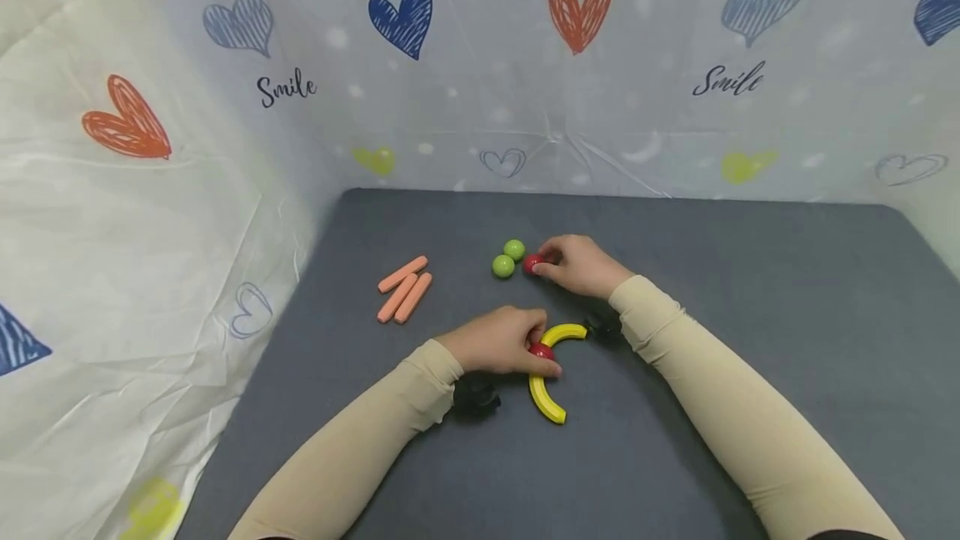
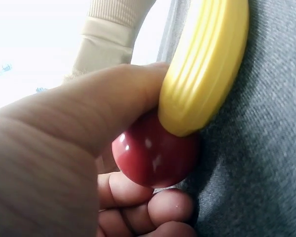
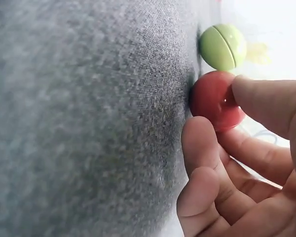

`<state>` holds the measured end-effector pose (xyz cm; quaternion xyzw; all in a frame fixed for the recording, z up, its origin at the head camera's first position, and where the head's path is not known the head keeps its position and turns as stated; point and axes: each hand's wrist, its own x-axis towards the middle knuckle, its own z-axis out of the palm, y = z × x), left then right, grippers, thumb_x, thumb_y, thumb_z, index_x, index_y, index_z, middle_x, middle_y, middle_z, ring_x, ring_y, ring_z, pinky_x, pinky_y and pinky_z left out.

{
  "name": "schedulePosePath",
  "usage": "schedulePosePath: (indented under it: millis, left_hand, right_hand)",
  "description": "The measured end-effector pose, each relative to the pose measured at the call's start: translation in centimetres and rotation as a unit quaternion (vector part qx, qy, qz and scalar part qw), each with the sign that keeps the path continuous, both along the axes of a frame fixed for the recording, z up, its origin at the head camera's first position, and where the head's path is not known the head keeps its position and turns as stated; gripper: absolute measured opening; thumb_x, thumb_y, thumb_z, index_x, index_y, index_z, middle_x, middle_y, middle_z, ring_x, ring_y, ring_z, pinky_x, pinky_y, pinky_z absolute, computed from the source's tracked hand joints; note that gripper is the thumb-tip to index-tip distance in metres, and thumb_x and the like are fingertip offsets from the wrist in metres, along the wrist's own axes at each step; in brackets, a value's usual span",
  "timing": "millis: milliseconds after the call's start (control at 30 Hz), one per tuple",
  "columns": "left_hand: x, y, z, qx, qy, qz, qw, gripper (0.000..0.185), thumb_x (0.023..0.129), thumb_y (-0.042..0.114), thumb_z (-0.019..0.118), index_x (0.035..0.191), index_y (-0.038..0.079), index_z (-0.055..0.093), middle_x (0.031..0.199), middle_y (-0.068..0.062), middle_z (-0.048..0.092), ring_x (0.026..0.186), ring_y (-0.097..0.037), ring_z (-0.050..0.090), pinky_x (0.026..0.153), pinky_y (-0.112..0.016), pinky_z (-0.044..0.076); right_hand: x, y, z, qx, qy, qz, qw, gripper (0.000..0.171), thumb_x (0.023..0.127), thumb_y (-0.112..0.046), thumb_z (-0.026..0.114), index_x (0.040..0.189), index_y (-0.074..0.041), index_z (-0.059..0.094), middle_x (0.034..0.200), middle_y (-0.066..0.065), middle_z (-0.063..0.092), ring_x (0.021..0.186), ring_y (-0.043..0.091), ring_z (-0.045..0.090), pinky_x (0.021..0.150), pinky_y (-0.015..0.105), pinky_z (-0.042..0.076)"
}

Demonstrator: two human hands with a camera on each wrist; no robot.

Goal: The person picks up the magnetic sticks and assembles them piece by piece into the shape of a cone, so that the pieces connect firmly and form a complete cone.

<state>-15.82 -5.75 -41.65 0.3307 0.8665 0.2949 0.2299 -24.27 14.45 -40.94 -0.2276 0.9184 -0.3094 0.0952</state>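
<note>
- The left hand [image 1: 501, 342] has its fingers and thumb closed round a glossy red ball [image 2: 155, 155], low at the counter's dark grey surface [image 1: 787, 315].
- That ball sits between the near ends of two yellow, curved, ridged pieces: the upper piece [image 1: 562, 332] bends away to the right, while the lower piece [image 1: 543, 398] curves toward the person. In the left wrist view, a rounded yellow end overlaps the ball.
- The right hand [image 1: 581, 265] pinches a second glossy red ball [image 3: 212, 101], farther back on the counter.
- Just left of this second ball are two light green balls [image 1: 503, 266], close beside each other; whether red touches green I cannot tell.
- Well apart, farther left, lie three peach-coloured sticks [image 1: 413, 298], two of them side by side and one angled above them.
- Beige sleeves [image 1: 352, 444] cover both arms; a white cloth [image 1: 480, 90] printed with hearts and "Smile" hangs behind.
</note>
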Motion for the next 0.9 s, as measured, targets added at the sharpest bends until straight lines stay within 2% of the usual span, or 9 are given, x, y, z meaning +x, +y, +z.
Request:
schedulePosePath:
  millis: [167, 300, 533, 633, 767, 900]
  left_hand:
    - [-0.2, -0.1, -0.2, -0.001, 0.0, -0.003, 1.0, 0.046, 0.09, 0.05, 0.082, 0.086, 0.017, 0.05, 0.064, 0.006, 0.043, 0.051, -0.006, 0.039, 0.051, -0.023, 0.029]
    - [-0.3, -0.1, -0.3, -0.003, -0.001, -0.002, 1.0, 0.047, 0.089, 0.051, 0.082, 0.086, 0.017, 0.05, 0.066, 0.006, 0.045, 0.052, -0.007, 0.041, 0.051, -0.023, 0.03]
    - [-0.4, -0.1, -0.3, -0.014, 0.002, 0.006, 0.9999, 0.047, 0.089, 0.05, 0.082, 0.086, 0.017, 0.049, 0.065, 0.005, 0.044, 0.051, -0.008, 0.041, 0.051, -0.024, 0.029]
    - [-0.5, 0.0, -0.3, -0.019, 0.001, 0.007, 0.9998, 0.047, 0.09, 0.05, 0.082, 0.086, 0.017, 0.049, 0.065, 0.006, 0.043, 0.051, -0.008, 0.04, 0.051, -0.024, 0.029]
    - [-0.4, 0.0, -0.2, -0.016, -0.011, 0.008, 0.9998, 0.047, 0.089, 0.051, 0.083, 0.088, 0.017, 0.049, 0.066, 0.006, 0.045, 0.053, -0.007, 0.042, 0.051, -0.023, 0.03]
    - [-0.3, -0.1, -0.1, 0.004, -0.021, 0.028, 0.9994, 0.049, 0.09, 0.057, 0.079, 0.096, 0.017, 0.051, 0.066, 0.004, 0.048, 0.054, -0.009, 0.044, 0.052, -0.025, 0.033]
  right_hand:
    - [0.7, 0.9, 0.0, 0.004, -0.003, 0.001, 1.0, 0.035, 0.098, -0.026, 0.075, 0.119, 0.001, 0.073, 0.107, 0.012, 0.075, 0.091, 0.023, 0.069, 0.083, 0.042, 0.057]
    - [1.8, 2.1, 0.1, 0.012, 0.003, -0.002, 1.0, 0.033, 0.097, -0.026, 0.077, 0.116, 0.001, 0.075, 0.102, 0.01, 0.077, 0.083, 0.018, 0.069, 0.078, 0.04, 0.057]
    - [4.1, 4.2, 0.5, 0.028, 0.024, -0.008, 0.999, 0.03, 0.096, -0.025, 0.078, 0.114, -0.001, 0.077, 0.1, 0.008, 0.078, 0.08, 0.015, 0.069, 0.073, 0.038, 0.058]
    - [5.4, 5.3, 0.6, 0.028, 0.018, -0.015, 0.999, 0.027, 0.096, -0.025, 0.077, 0.113, -0.003, 0.077, 0.087, 0.003, 0.075, 0.069, 0.013, 0.064, 0.065, 0.033, 0.054]
    - [7.1, 6.8, 0.7, 0.034, 0.003, -0.03, 0.999, 0.027, 0.096, -0.025, 0.078, 0.113, -0.004, 0.077, 0.068, -0.003, 0.064, 0.056, 0.014, 0.054, 0.055, 0.03, 0.045]
    - [8.6, 7.6, 0.9, 0.035, 0.003, -0.023, 0.999, 0.027, 0.096, -0.025, 0.079, 0.112, -0.005, 0.077, 0.066, -0.005, 0.06, 0.055, 0.013, 0.052, 0.052, 0.029, 0.043]
